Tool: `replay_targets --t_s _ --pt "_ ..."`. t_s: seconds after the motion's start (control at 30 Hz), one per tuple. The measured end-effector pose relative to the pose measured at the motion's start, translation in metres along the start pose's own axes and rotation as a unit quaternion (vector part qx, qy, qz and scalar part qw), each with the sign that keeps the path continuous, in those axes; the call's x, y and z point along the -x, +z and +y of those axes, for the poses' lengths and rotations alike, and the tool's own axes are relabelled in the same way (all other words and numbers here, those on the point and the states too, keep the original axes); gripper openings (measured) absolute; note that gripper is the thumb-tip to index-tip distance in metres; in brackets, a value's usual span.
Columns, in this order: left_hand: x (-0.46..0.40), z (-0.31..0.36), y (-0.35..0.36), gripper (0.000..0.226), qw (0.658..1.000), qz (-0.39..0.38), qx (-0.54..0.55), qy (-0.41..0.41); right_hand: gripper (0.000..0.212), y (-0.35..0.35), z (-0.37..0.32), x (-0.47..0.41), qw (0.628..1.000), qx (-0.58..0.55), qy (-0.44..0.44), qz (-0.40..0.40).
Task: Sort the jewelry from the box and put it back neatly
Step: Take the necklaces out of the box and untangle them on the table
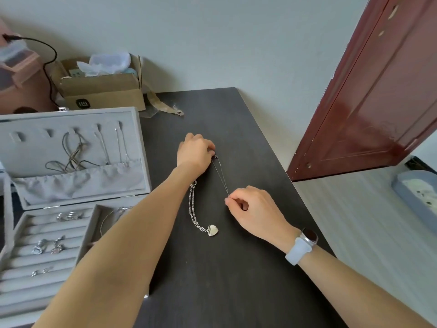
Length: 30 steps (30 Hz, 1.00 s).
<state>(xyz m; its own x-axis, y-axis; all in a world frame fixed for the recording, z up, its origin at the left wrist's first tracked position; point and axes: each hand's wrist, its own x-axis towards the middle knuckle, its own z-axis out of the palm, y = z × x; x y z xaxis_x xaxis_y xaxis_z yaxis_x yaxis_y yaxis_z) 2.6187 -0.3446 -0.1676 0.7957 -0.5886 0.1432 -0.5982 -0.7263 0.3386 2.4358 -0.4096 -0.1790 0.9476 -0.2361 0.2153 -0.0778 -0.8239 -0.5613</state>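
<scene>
A thin silver chain [221, 176] lies stretched on the dark table [236, 268]. My left hand [195, 152] pinches its far end and my right hand [255, 209] pinches its near end. Beside it, under my left forearm, lies a thicker chain with a heart pendant [212, 230]. The open grey jewelry box [71, 192] stands at the left: necklaces [75, 152] hang in its lid, and several rings and earrings [49, 246] sit in the padded rows of the tray.
A cardboard box [101, 91] with plastic bags stands at the back left by the wall, next to a pink container [21, 86] with a black cable. A red-brown door [369, 102] stands open on the right. The table's right edge runs close to my right wrist.
</scene>
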Motion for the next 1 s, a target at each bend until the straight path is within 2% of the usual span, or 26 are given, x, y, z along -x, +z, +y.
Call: replay_targets --t_s 0.17,0.23,0.47,0.63,0.77,0.87,1.0 --pt "0.029 0.012 -0.018 0.039 0.999 0.033 0.043 -0.004 0.022 -0.002 0.003 0.008 1.0 0.004 -0.017 0.005" --pt "0.049 0.014 -0.029 0.038 0.996 0.062 0.058 0.02 0.023 -0.003 0.001 0.013 0.999 0.021 -0.025 0.003" --pt "0.127 -0.011 -0.061 0.032 0.979 0.173 0.073 0.074 0.045 -0.003 -0.017 0.038 0.995 0.1 -0.028 0.002" --pt "0.17 -0.054 -0.079 0.035 0.987 0.158 0.018 0.028 0.052 0.009 -0.057 0.029 0.995 0.086 -0.038 0.017" --pt "0.184 -0.103 -0.106 0.038 0.984 0.173 -0.031 -0.041 0.036 0.023 -0.102 0.004 0.995 0.064 -0.079 0.001" --pt "0.188 -0.139 -0.123 0.04 0.975 0.188 -0.066 -0.093 0.037 0.032 -0.13 -0.019 0.993 0.044 -0.104 -0.029" --pt "0.187 -0.167 -0.12 0.046 0.973 0.18 -0.119 -0.077 0.034 0.041 -0.159 -0.055 0.994 0.035 -0.107 -0.009"
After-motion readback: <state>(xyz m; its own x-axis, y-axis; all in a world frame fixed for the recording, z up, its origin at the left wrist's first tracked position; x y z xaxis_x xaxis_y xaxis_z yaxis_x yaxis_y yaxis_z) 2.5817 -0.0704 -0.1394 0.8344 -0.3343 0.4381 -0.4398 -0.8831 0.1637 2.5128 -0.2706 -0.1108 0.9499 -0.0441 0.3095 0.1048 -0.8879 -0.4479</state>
